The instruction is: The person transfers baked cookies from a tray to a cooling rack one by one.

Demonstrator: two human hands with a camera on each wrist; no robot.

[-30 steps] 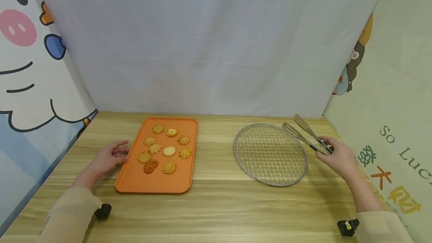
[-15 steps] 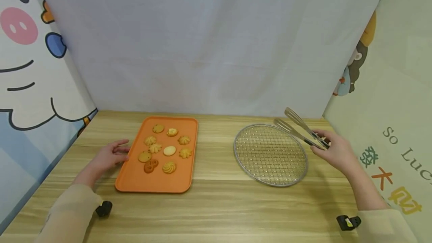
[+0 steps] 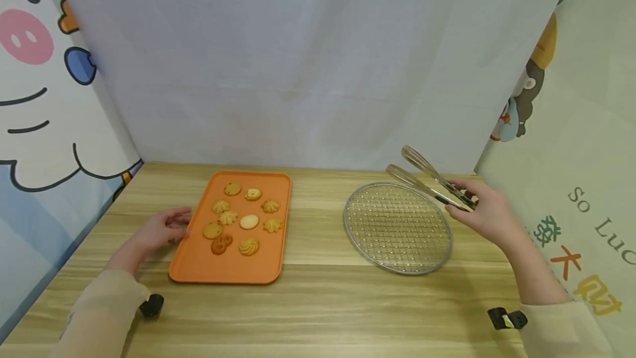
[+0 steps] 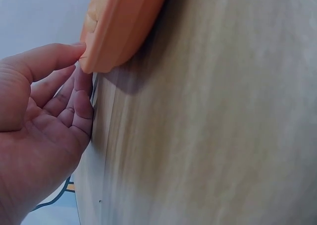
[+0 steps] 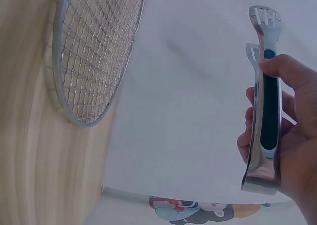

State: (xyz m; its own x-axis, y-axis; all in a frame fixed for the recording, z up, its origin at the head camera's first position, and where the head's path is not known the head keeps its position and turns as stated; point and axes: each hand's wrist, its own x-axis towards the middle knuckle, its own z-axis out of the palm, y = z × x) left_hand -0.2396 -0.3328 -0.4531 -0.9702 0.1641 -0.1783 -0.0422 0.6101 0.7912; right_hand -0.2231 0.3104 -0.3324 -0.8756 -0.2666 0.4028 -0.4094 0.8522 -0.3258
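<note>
An orange tray (image 3: 196,261) lies left of centre on the wooden table, with several cookies (image 3: 240,220) on it. My left hand (image 3: 160,230) rests flat on the table, its straight fingertips touching the tray's left rim (image 4: 115,29). A round wire rack (image 3: 397,227) lies to the right. My right hand (image 3: 484,213) grips metal tongs (image 3: 428,179) by their black-inlaid handle (image 5: 267,111), lifted above the rack's far right edge, with the tips pointing up and left. The tongs hold nothing.
White cloth hangs behind the table, and cartoon-printed panels stand at both sides. The rack (image 5: 94,61) lies flat on the wood. Bare tabletop (image 3: 318,308) stretches between tray and rack and along the front edge.
My right hand has raised the tongs off the table and carried them up and leftwards over the rack's rim. The left hand has stayed at the tray's edge.
</note>
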